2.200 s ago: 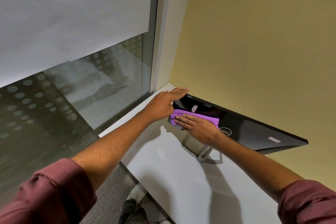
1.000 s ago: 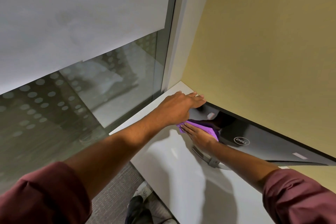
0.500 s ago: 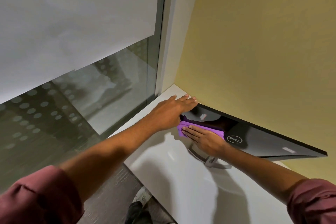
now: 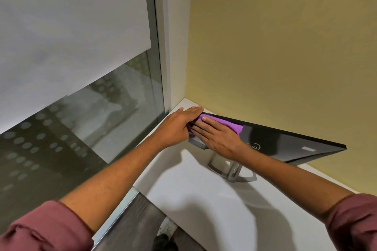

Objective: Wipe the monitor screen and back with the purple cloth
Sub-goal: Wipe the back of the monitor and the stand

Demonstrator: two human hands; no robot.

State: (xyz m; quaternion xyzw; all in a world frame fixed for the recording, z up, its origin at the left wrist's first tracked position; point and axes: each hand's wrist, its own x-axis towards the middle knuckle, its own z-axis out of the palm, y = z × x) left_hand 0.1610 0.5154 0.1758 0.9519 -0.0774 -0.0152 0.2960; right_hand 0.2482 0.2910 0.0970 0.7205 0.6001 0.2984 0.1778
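Now I see right hand (image 4: 220,138) flat on purple cloth (image 4: 226,123) — slid up to monitor (image 4: 285,142) top edge | left hand (image 4: 179,126) flat, fingers straight, on its corner.

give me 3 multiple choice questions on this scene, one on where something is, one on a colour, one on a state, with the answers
1. Where is the cloth?
A) on a chair
B) on the monitor back, under the right hand
C) on a keyboard

2. What colour is the wall behind the monitor?
A) yellow
B) blue
C) red

3. How is the left hand?
A) clenched in a fist
B) hanging at the person's side
C) flat, fingers straight, on the monitor's end

Answers:
1 B, purple shows under the right hand on the black back.
2 A, the wall is plain yellow.
3 C, its straight fingers lie over the monitor's corner.
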